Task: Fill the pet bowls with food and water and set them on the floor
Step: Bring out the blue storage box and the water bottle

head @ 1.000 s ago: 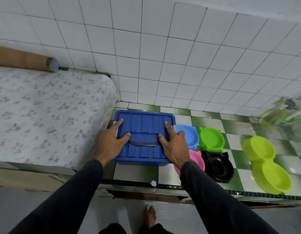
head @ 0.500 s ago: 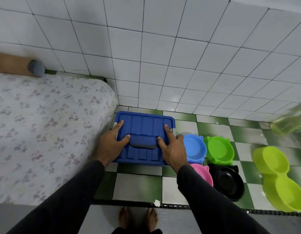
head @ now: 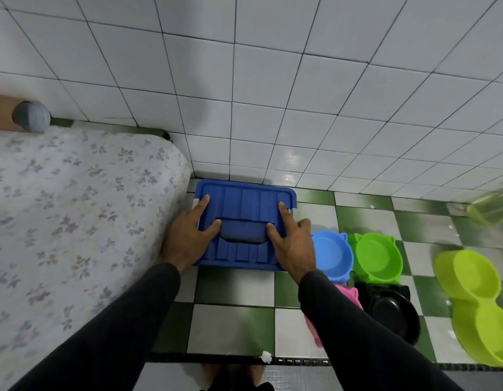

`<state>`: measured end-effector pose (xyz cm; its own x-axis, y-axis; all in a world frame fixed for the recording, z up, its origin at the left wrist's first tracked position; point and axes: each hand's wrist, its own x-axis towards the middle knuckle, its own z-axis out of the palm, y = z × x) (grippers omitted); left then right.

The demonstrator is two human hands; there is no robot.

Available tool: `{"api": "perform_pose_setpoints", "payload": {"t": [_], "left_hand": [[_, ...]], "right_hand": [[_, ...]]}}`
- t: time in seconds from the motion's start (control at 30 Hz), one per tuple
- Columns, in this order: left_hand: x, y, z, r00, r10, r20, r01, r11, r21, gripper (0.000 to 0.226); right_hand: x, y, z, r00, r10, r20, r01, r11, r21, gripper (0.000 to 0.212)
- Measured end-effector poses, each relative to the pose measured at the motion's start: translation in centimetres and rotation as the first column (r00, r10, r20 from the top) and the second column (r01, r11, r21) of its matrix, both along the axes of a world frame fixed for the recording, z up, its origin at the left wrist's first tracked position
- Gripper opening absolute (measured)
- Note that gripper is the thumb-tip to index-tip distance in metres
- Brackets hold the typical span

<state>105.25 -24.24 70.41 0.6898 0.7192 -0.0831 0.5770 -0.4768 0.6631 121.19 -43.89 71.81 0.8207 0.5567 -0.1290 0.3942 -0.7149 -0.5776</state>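
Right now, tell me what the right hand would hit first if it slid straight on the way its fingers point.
Likely the white tiled wall behind the blue storage box; the right hand lies flat on the lid, fingers pointing toward it.

— Blue cat-eared bowl (head: 330, 253): upright, empty, on floor, just right of blue lidded box (head: 244, 221).
— Green bowl (head: 377, 253)?
— Beside blue, empty. Pink bowl (head: 350, 294) partly hidden. Black bowl (head: 394, 311) empty. Lime double bowl (head: 476, 300) apart, far right.

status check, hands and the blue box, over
Left hand and right hand flat on blue box lid, still shut. Bowls beside it empty. Nothing in the way.
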Motion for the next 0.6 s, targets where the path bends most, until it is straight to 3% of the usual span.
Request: {"api": "perform_pose_setpoints", "payload": {"t": [0.6], "left_hand": [[1.4, 0.2, 0.4, 0.999, 0.021, -0.045, -0.022, 1.000, -0.018, 0.073]], "right_hand": [[1.6, 0.3, 0.2, 0.999, 0.045, 0.016, -0.045, 0.998, -0.043, 0.071]]}}
